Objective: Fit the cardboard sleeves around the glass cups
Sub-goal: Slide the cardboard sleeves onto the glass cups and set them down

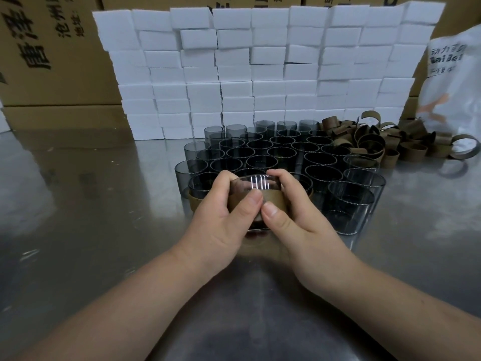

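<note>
Both your hands are on one glass cup (256, 184) in the centre of the frame, just in front of the block of bare cups (286, 152). Your left hand (221, 214) grips it from the left side and your right hand (291, 220) from the right side. The fingers are curled round the far wall, and the two thumbs (253, 202) press side by side on the near face of the cardboard sleeve (276, 201).

The sleeve is already around the cup. A band of glass with the rim shows above it, and a dark strip of the base shows below it. The long axis of the cup runs up and down in the frame, with the mouth toward the upper edge. So I judge the sleeve must slide along this axis, and both hands are equally near to it. Whether the base touches the steel table (78, 230) I cannot tell.

The loose sleeves (377, 142) lie in a pile at the right middle of the frame, nearer to your right hand. Behind the cups stands a wall of white boxes (260, 74).
</note>
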`<state>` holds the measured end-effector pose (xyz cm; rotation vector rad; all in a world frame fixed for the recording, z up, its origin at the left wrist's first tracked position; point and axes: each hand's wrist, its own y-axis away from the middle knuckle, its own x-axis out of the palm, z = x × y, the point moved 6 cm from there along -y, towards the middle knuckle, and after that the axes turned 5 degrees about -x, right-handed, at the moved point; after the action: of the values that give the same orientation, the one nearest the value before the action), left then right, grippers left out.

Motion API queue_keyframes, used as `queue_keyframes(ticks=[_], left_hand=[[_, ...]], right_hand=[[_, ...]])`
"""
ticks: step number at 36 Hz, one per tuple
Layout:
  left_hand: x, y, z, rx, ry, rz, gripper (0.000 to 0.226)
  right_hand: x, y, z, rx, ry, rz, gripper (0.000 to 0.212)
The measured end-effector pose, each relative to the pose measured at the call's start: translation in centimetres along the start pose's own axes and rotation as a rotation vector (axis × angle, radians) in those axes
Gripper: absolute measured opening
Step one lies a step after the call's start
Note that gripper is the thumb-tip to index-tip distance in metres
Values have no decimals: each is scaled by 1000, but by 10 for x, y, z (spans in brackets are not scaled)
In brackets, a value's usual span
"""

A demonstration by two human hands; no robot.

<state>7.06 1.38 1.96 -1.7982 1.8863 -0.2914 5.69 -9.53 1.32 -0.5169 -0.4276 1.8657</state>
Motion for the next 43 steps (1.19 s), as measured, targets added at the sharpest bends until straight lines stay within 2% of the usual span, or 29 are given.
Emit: queue_keyframes(ticks=[10,15,25,36,40,43], left_hand=[[-1,0,-1,-8,-8,-19,36],[-1,0,-1,-6,4,-23,37],[-2,0,-1,8,-32,-39,35],[1,1,8,-32,44,-6,44],[0,1,8,-26,23,9,41],[1,0,10,-47,-40,20,27]], right_hand=[[0,0,-1,-2,3,-29,44],[-1,0,0,-11,40,-38,34],[0,-1,1,-30,49,-43,28],[-2,-2,-9,31,115,-74,28],[-5,-2,-15,79,141,-104,28],[-7,-2,-18,118,181,-126,27]])
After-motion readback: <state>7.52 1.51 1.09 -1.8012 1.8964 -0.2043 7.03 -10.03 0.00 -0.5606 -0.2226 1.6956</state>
